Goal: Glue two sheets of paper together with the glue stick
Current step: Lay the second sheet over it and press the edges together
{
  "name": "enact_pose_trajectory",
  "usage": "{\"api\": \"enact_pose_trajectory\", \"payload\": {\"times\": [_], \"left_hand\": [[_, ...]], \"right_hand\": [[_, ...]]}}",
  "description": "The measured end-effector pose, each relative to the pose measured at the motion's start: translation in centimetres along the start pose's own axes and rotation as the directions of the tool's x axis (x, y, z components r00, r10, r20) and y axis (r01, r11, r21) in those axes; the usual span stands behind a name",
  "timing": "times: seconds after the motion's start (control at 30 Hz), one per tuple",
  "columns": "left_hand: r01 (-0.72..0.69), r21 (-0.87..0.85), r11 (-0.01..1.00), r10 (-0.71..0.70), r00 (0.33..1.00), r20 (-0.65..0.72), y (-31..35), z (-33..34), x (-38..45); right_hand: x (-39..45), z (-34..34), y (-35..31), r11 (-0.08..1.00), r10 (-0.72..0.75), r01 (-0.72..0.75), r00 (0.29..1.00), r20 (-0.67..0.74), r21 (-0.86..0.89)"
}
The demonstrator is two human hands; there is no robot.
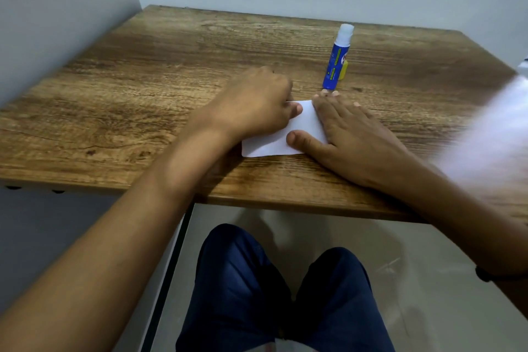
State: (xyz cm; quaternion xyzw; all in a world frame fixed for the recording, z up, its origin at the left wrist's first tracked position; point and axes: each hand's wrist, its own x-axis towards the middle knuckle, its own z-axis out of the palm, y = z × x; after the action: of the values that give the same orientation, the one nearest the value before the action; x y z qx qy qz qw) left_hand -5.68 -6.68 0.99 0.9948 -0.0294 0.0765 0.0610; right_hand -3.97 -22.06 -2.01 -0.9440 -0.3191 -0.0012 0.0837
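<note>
I am pressing my right hand flat, fingers spread, on the paper near the desk's front edge; my left hand, loosely curled, is pinching its far corner. Risk: sheets skewing under uneven pressure. Glue stick is standing upright behind. Woodgrain top, pale walls.

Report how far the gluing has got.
Done, apparently: the glue stick stands upright and uncapped on the table, untouched, so gluing seems finished. In hand: the right hand lies flat on the white paper while the left hand presses its far edge. Left: releasing it and recapping; separate sheets cannot be distinguished.
</note>
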Motion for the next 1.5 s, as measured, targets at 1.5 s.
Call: {"api": "enact_pose_trajectory", "payload": {"times": [1.5], "left_hand": [[-0.17,-0.66,0.732,-0.02,0.963,-0.27,-5.5,0.3,6.8]], "right_hand": [[9.6,0.1,-2.1,0.635,0.147,0.227,0.903,-0.404,0.738]]}}
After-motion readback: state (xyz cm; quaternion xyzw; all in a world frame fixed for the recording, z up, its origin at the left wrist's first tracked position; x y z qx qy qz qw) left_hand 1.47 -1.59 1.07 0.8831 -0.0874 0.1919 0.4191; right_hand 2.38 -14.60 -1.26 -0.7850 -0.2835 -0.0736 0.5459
